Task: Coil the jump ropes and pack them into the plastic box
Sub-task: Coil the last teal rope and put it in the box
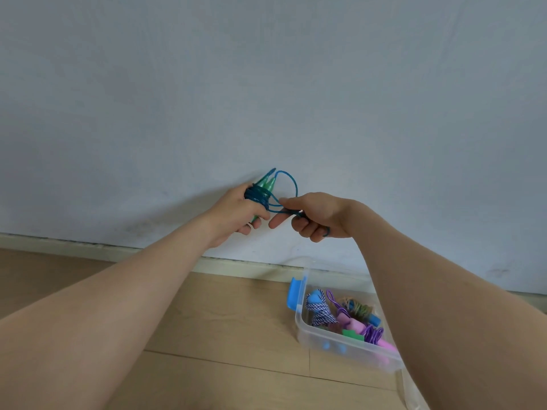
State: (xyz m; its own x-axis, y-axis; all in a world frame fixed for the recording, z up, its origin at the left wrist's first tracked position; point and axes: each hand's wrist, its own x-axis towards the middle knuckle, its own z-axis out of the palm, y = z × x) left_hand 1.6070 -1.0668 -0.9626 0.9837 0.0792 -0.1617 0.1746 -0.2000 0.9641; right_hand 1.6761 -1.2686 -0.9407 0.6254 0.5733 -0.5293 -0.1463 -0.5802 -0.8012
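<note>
My left hand (236, 214) grips the two green handles (266, 183) of a blue jump rope (259, 198), whose cord is wound tightly round them. A loose loop of the same cord arcs up and runs across to my right hand (313, 216), which pinches and holds the free end in curled fingers. Both hands are raised in front of the wall, close together. Below right, the clear plastic box (305, 335) stands on the floor and holds several coiled ropes: a blue-and-white one (318, 310), a purple one with pink handles (371, 334) and a brownish one (359, 307).
The box has a blue clip (294, 292) on its left wall and sits against the baseboard (118, 251). A pale blue wall (266, 84) fills the upper view. Wooden floor (222, 335) spreads to the left of the box. My right forearm hides the box's right side.
</note>
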